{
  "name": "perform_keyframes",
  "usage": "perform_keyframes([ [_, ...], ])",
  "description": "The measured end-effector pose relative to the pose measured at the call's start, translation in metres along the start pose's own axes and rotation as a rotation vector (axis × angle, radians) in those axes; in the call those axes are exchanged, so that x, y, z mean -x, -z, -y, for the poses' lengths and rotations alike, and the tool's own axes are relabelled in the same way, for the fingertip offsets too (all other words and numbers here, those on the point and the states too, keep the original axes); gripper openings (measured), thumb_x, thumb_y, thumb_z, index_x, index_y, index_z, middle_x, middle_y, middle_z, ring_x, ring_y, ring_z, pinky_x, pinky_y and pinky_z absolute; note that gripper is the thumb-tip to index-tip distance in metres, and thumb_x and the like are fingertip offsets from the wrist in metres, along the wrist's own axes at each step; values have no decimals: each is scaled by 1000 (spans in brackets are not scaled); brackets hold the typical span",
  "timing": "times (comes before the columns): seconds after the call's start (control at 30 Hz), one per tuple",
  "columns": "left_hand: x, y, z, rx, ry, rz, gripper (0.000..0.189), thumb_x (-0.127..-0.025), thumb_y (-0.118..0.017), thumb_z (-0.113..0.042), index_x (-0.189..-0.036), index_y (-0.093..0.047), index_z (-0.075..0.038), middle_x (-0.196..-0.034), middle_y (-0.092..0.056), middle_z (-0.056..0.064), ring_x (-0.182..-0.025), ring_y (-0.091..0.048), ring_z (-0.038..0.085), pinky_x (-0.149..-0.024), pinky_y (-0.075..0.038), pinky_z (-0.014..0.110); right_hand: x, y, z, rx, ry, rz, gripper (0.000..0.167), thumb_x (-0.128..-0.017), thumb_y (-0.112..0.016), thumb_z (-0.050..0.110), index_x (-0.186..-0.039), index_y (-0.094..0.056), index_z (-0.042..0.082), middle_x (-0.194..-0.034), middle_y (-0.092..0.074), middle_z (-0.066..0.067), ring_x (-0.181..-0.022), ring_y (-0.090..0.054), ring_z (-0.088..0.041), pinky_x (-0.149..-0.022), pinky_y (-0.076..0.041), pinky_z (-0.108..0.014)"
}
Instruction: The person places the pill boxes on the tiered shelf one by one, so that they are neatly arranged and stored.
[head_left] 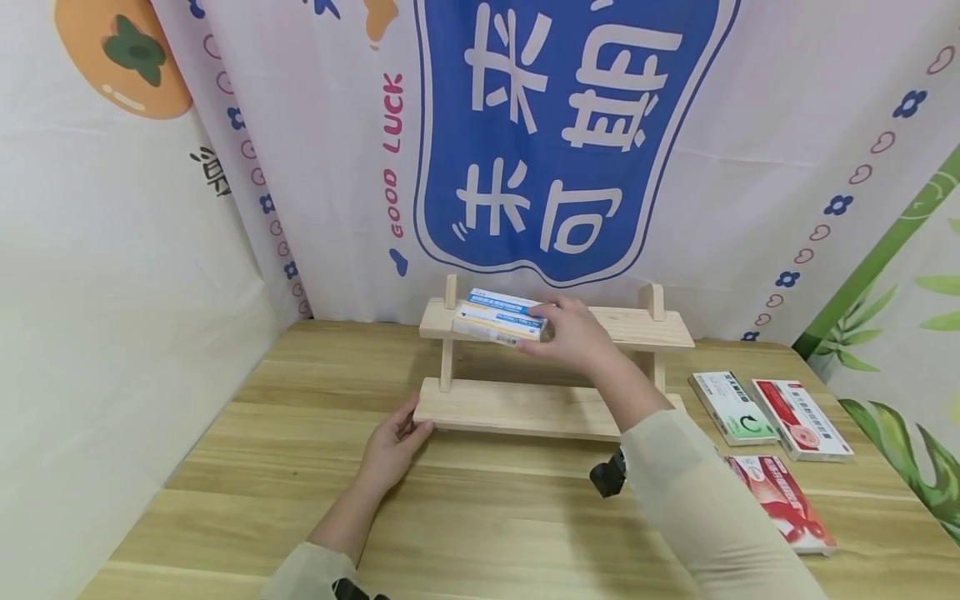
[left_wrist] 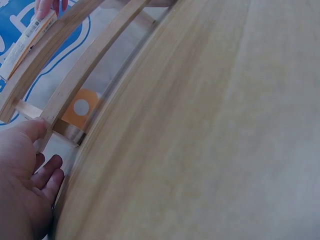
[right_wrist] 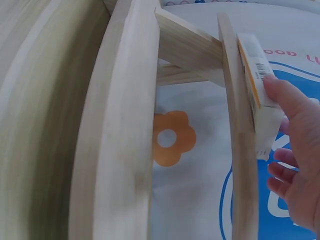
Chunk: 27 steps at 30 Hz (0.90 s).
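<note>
My right hand (head_left: 576, 333) pinches the right end of a white medicine box (head_left: 498, 317) with blue bands and an orange stripe. That box lies flat over the left part of the upper board of a two-tier wooden display rack (head_left: 517, 406). In the right wrist view, the box (right_wrist: 264, 120) is right at the upper board, with the thumb on its printed side. My left hand (head_left: 390, 446) grips the left end of the rack's lower board. The left wrist view shows the thumb on the board (left_wrist: 80, 82) and the other fingers curled below it.
Right of the rack, a green-and-white box (head_left: 733, 408) and a red-and-white box (head_left: 802, 419) lie side by side on the wooden table (head_left: 480, 517). A red box (head_left: 780, 504) lies nearer, partly behind the right sleeve. A printed curtain (head_left: 337, 167) hangs behind.
</note>
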<state>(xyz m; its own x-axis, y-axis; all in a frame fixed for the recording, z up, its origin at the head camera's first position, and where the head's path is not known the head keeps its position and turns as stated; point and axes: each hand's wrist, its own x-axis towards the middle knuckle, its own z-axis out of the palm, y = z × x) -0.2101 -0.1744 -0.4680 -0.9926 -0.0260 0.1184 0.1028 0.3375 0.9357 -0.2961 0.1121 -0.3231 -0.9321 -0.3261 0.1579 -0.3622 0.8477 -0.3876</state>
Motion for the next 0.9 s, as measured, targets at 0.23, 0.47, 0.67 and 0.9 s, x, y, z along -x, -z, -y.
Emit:
perform_keyframes([
  [0.23, 0, -1, 2, 0, -3, 5, 59, -95, -64, -12, -146, -39, 3, -152, -39, 21, -137, -45, 35, -112, -41, 45, 1, -6, -3, -39, -1, -58, 64, -86, -67, 55, -137, -58, 18, -146, -49, -15, -136, -42, -36, -114, -38, -55],
  [0.47, -1, -1, 3, 5, 4, 0, 58, -95, -64, -12, -146, -39, 3, -152, -40, 21, -137, -45, 34, -112, -41, 44, 1, -11, -1, -7, 7, -100, 62, -91, -64, 51, -140, -55, 15, -100, -65, -8, -106, -53, -27, -99, -46, -45],
  [0.67, 0, -1, 2, -4, 7, -1, 58, -95, -63, -12, -146, -39, 3, -150, -41, 21, -137, -46, 34, -112, -42, 45, -2, -13, 1, 16, -10, -121, 62, -93, -60, 49, -142, -53, 12, -129, -63, -14, -116, -53, -31, -105, -44, -47],
  [0.9, 0, -1, 1, -5, -1, -5, 59, -95, -64, -13, -146, -39, 4, -148, -44, 23, -135, -47, 36, -111, -43, 46, -6, -17, -2, -10, -45, -115, 62, -94, -58, 49, -145, -49, 14, -131, -61, -14, -114, -51, -31, -102, -45, -46],
])
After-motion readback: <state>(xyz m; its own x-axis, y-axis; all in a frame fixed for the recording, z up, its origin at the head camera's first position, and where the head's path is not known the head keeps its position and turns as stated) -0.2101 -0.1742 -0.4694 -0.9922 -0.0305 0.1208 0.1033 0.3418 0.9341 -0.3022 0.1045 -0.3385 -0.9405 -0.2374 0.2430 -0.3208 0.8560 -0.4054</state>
